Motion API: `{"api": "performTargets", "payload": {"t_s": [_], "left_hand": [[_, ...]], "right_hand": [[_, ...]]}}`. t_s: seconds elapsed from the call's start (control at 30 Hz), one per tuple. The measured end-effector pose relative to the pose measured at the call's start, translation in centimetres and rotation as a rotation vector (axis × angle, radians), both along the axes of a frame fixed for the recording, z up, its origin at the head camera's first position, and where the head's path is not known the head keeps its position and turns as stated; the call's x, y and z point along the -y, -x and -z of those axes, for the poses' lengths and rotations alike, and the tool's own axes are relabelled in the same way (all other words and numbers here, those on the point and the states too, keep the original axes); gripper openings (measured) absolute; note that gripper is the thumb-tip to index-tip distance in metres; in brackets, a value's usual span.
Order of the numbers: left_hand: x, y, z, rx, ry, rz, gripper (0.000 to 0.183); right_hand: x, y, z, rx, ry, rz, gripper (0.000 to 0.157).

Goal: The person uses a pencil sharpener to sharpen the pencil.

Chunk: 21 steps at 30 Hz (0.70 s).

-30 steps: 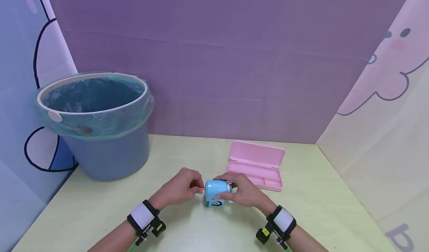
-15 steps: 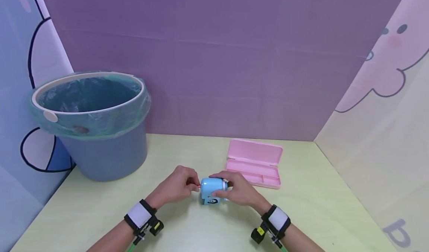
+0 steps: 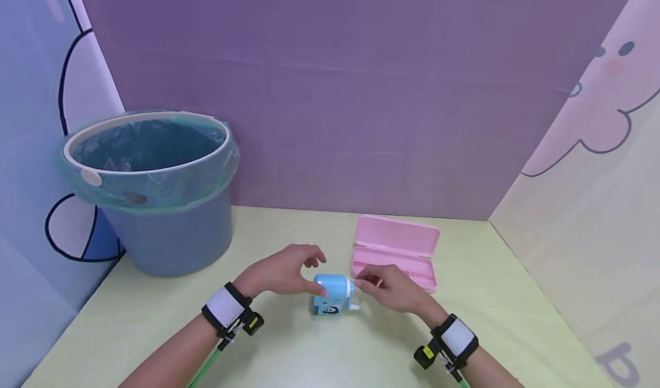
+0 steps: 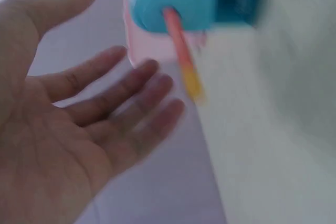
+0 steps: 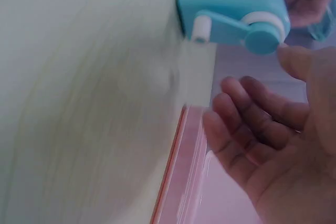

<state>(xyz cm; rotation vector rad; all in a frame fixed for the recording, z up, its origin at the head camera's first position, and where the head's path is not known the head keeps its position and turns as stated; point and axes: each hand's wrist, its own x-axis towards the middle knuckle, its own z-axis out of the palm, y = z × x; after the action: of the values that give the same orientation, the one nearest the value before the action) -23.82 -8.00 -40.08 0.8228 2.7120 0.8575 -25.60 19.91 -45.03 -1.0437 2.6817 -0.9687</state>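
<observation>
From where I stand, a blue crank sharpener (image 3: 330,304) sits upright on the pale table (image 3: 289,348), between the two hands. A red pencil (image 4: 181,48) with a yellow end protrudes from the sharpener's round face on the left-hand side. The left hand (image 3: 282,270) is spread wide and holds nothing; its thumb lies close to the sharpener, contact not determinable. The right hand (image 3: 396,288) is loosely bent with a wide gap between thumb and fingers, gripping nothing; its thumb tip is at the crank hub (image 5: 262,38), touching or just beside it. A pink pencil case (image 3: 397,236), lid raised, lies behind the right hand. A lined blue bin (image 3: 170,239) stands further left.
</observation>
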Motion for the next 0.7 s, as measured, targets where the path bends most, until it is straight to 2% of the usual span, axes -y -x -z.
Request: {"api": "performTargets", "payload": {"t_s": [0.1, 0.2, 0.3, 0.4, 0.47, 0.57, 0.7], "left_hand": [[-2.6, 0.0, 0.0, -0.003, 0.106, 0.02, 0.071], [-4.8, -0.1, 0.7, -0.029, 0.212, 0.014, 0.057], [-5.3, -0.2, 1.7, -0.046, 0.276, -0.035, 0.044], [-5.4, -0.2, 2.3, -0.071, 0.284, -0.086, 0.043], [-5.4, -0.2, 2.5, -0.101, 0.273, -0.097, 0.043], [-5.7, -0.1, 2.8, -0.156, 0.258, -0.079, 0.042], [-6.0, 0.0, 3.1, -0.177, 0.247, -0.072, 0.041]], "right_hand": [[-0.3, 0.0, 0.3, -0.012, -0.098, -0.07, 0.006], [0.0, -0.4, 0.7, -0.012, -0.161, -0.14, 0.005], [1.1, -0.6, 1.1, -0.031, -0.174, -0.174, 0.008], [1.6, -0.8, 1.3, -0.061, -0.179, -0.206, 0.008], [1.5, -1.0, 1.4, -0.071, -0.167, -0.235, 0.011], [1.1, -1.1, 1.8, -0.09, -0.139, -0.279, 0.018], [0.6, -1.2, 2.5, -0.124, -0.098, -0.317, 0.025]]}}
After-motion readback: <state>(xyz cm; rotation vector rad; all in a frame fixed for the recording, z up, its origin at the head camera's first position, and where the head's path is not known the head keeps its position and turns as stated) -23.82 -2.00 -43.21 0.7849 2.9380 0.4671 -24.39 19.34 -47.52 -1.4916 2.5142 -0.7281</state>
